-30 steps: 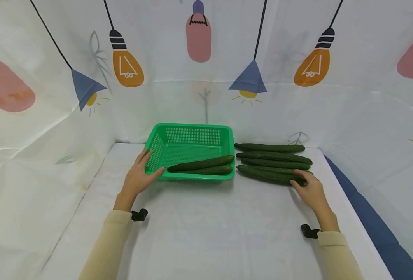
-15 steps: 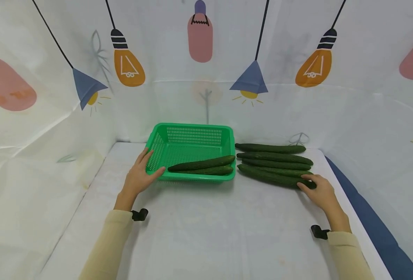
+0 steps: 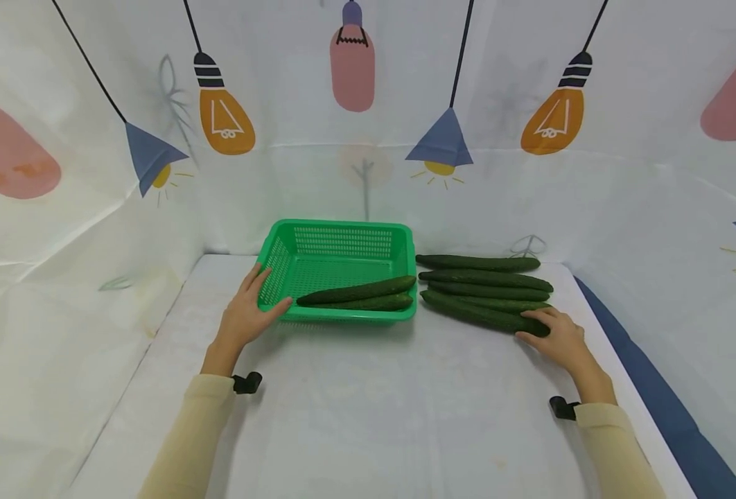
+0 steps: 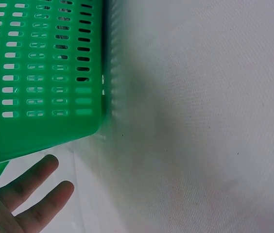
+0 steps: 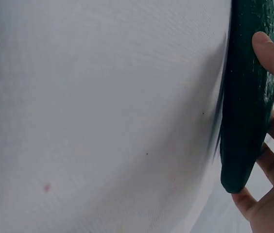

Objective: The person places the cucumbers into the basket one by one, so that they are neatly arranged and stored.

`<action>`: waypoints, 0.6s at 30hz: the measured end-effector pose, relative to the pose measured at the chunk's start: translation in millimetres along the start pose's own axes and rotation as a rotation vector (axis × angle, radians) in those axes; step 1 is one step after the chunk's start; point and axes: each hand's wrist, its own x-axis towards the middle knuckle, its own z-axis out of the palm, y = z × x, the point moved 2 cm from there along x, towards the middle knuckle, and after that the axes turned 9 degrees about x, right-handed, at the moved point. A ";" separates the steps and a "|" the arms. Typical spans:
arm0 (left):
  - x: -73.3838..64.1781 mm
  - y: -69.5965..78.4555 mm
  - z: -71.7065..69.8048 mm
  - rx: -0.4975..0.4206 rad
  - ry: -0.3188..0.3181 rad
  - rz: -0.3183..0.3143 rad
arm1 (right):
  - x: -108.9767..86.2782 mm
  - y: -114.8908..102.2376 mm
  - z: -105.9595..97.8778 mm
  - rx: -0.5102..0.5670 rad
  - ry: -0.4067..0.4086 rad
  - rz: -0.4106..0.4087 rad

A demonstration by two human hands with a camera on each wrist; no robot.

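In the head view, my left hand (image 3: 243, 320) rests at the left front corner of a green plastic basket (image 3: 342, 269), its fingers extended and thumb near the front rim. The left wrist view shows two of its fingertips (image 4: 47, 167) beside the perforated wall. Two cucumbers (image 3: 358, 291) lie inside, along the basket's front side. My right hand (image 3: 561, 341) grips the right end of the frontmost cucumber (image 3: 474, 313) in the group on the table. Up close in the right wrist view, the thumb (image 5: 268, 53) presses one side of that cucumber (image 5: 246, 116), with fingers behind it.
Several more cucumbers (image 3: 486, 278) lie side by side to the right of the basket on the white table (image 3: 368, 402). A white printed cloth (image 3: 368, 180) hangs behind and along the sides. Blue cloth (image 3: 642, 374) runs past the table's right edge.
My right hand has slid rightward to the end of the front cucumber, then shifted back a little left, with its grip there. The left hand and basket have stayed in place.
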 end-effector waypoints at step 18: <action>0.9 -1.1 0.1 -0.003 -0.004 0.008 | -3.0 -5.3 7.4 0.042 -0.106 0.058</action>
